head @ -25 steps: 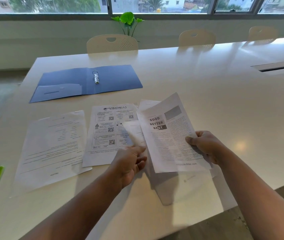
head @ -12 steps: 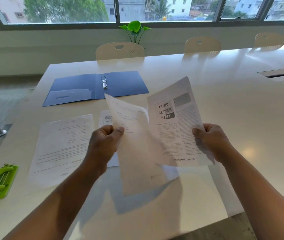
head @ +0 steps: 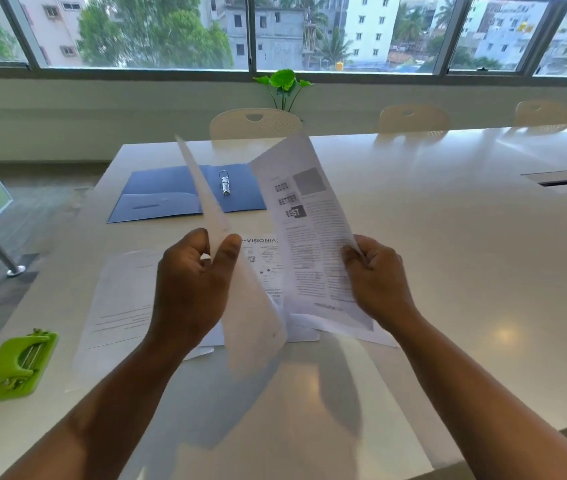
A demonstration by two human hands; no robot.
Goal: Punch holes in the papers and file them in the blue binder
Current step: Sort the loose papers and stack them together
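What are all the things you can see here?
Held sheets: 2, white, lifted above the table, one per hand.
Flat sheets: at least 2, white, on the table under the hands.
Binder: 1, blue, lying open at the far left.
Punch: 1, green, near left edge.
Table: 1, white.
Chairs: 3, cream, far side.
Plant: 1, green, by the window.
Left hand: pinches one sheet.
Right hand: grips the printed sheet.
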